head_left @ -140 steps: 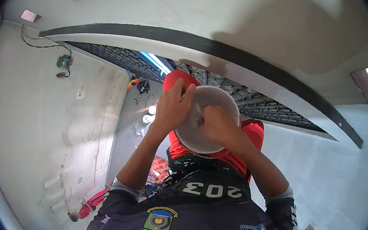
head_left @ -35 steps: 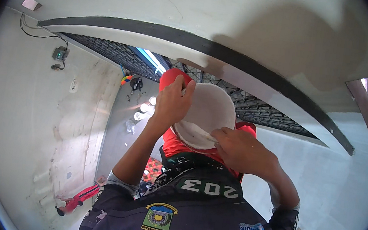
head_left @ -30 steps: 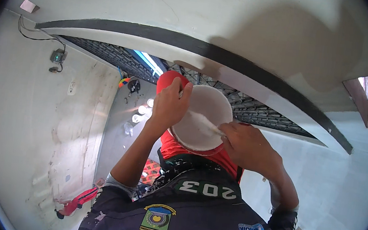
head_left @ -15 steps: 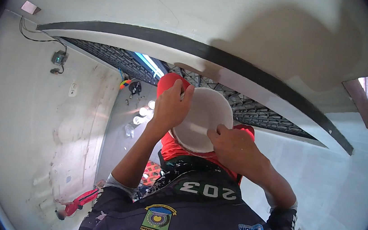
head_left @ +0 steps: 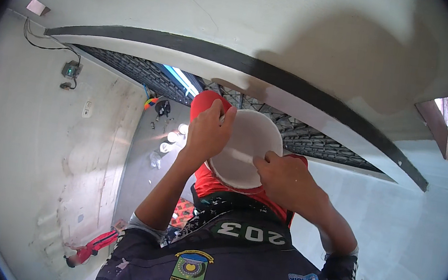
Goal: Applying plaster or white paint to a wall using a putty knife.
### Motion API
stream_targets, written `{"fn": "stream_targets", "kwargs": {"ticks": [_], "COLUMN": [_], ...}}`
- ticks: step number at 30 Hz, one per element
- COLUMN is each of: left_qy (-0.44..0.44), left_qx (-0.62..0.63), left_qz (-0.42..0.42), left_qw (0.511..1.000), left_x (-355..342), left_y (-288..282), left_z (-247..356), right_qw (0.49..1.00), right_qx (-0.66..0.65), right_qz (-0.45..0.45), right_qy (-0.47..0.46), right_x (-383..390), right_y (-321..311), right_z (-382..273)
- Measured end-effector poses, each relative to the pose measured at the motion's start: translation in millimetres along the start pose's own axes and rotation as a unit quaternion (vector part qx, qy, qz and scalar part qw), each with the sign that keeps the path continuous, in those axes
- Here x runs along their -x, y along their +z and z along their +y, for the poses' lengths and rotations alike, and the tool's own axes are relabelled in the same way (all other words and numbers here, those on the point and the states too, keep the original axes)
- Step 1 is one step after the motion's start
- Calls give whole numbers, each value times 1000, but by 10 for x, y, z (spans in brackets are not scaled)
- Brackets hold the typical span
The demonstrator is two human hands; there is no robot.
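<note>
The left hand (head_left: 209, 133) grips the rim of a red pail (head_left: 236, 158) of white filler while the right hand (head_left: 285, 181), curled around a scraper, dips in, so loading looks under way.

bowl (head_left: 245, 148): white, smooth matt plastic
wall (head_left: 323, 46): pale painted plaster, matt
grille (head_left: 313, 136): dark metal mesh

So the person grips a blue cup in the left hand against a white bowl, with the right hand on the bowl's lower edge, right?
Not quite: the cup is red, not blue, as the head view shows. The left hand does grip it against the white bowl, and the right hand is on the bowl's lower edge.
</note>
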State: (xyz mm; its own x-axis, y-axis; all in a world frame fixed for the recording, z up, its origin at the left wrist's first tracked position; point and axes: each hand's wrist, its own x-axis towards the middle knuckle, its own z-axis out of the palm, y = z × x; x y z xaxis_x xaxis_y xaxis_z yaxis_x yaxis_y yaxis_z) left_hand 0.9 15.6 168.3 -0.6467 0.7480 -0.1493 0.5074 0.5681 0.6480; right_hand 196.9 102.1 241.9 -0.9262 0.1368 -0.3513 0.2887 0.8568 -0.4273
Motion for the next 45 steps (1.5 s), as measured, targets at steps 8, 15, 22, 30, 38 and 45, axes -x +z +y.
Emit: {"fn": "stream_targets", "kwargs": {"ticks": [8, 15, 22, 30, 38, 45], "left_qy": [17, 21, 24, 25, 34, 39], "left_qx": [22, 10, 17, 16, 25, 18], "left_qz": [-4, 3, -15, -5, -20, -16], "left_qw": [1000, 1000, 999, 1000, 999, 999], "left_x": [34, 10, -29, -38, -88, -73], "left_y": [17, 15, 5, 19, 29, -37], "left_z": [104, 12, 49, -8, -62, -21], "right_qw": [994, 998, 989, 988, 792, 653], "right_qx": [-13, -60, -18, -147, -590, -737], "right_qz": [-92, 7, -134, -32, 32, 149], "right_qy": [-50, 9, -56, 27, 151, 86], "right_x": [26, -12, -28, 94, 592, 934], "right_y": [24, -121, 107, 11, 340, 915], "right_z": [72, 228, 27, 385, 791, 857]}}
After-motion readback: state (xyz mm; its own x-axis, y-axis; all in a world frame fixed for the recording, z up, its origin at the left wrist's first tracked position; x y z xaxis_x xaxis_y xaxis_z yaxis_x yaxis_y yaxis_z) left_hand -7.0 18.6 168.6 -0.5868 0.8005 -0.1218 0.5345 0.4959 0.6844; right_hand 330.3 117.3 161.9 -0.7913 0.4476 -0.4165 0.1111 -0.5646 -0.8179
